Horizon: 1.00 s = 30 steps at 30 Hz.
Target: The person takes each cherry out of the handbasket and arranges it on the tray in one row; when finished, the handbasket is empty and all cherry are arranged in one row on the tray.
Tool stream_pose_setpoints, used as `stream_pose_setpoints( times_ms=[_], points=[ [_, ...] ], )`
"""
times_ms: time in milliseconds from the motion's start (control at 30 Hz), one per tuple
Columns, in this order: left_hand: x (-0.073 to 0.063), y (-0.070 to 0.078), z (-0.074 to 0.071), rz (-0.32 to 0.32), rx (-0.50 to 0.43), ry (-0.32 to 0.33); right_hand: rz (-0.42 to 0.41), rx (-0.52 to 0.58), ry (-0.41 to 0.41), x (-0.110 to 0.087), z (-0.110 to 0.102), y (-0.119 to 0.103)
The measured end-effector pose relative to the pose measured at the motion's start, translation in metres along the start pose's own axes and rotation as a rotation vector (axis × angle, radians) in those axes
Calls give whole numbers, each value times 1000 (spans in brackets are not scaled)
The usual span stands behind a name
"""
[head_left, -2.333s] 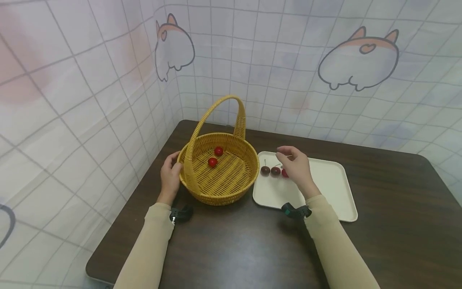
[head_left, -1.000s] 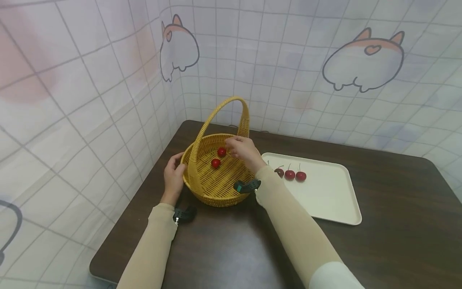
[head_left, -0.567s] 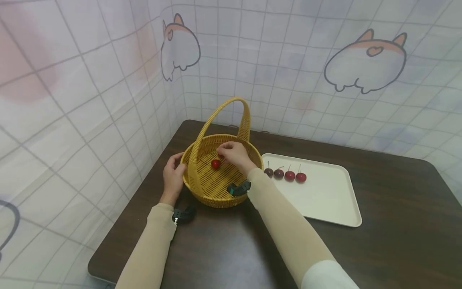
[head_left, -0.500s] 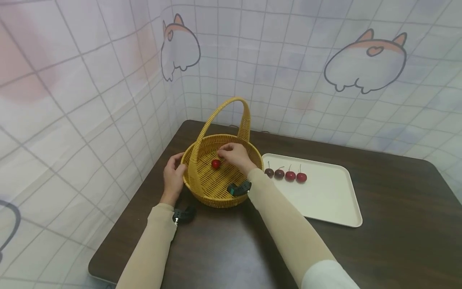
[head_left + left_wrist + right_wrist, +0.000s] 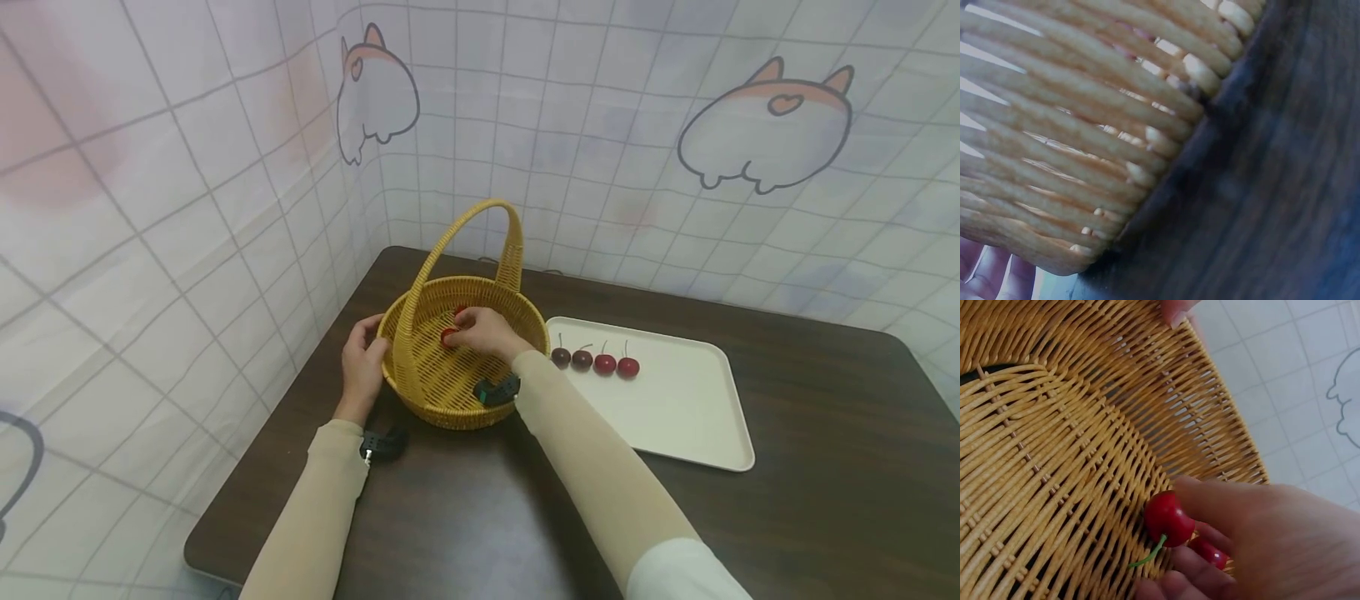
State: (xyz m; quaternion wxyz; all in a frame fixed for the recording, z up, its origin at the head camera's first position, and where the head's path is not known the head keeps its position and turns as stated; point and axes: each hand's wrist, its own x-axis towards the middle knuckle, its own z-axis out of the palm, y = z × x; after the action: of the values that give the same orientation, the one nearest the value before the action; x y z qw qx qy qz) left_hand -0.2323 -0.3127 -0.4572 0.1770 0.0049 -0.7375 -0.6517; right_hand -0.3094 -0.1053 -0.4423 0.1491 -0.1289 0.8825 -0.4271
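A yellow woven basket (image 5: 457, 417) with a tall arched handle stands on the table. My left hand (image 5: 362, 367) grips its left rim, thumb over the edge and fingers outside; the left wrist view shows the weave close up, with fingertips (image 5: 988, 275) at the corner. Inside the basket, my right hand (image 5: 487, 332) has thumb and fingers about a red cherry (image 5: 1167, 519) with a green stem, seeming to pinch it. A second red cherry (image 5: 1210, 553) lies just behind, partly hidden by the fingers.
Right of the basket is a white rectangular tray (image 5: 690, 408). Several cherries (image 5: 604, 364) with stems lie in a row along its left part, from dark to bright red. A patterned cloth wall (image 5: 600, 150) rises behind the brown table (image 5: 825, 417).
My right hand has gone from the tray into the basket, first to the rear cherry, then slightly toward me to the front one. The left hand has stayed on the rim.
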Motion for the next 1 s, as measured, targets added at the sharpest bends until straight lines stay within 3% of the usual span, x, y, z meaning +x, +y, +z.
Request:
stream_pose_setpoints(
  times_ms=[167, 667, 900, 1000],
  points=[
    [0, 0, 0, -3, 8, -7, -5, -42, -85, 1, 2, -1],
    [1, 0, -5, -10, 29, -1, -36, -144, -103, 2, 6, -7],
    [16, -31, -2, -31, -25, -7, -38, -159, -125, 1, 6, -4],
    [18, -37, 0, -10, -15, 16, -48, -157, -115, 1, 6, -3]
  ],
)
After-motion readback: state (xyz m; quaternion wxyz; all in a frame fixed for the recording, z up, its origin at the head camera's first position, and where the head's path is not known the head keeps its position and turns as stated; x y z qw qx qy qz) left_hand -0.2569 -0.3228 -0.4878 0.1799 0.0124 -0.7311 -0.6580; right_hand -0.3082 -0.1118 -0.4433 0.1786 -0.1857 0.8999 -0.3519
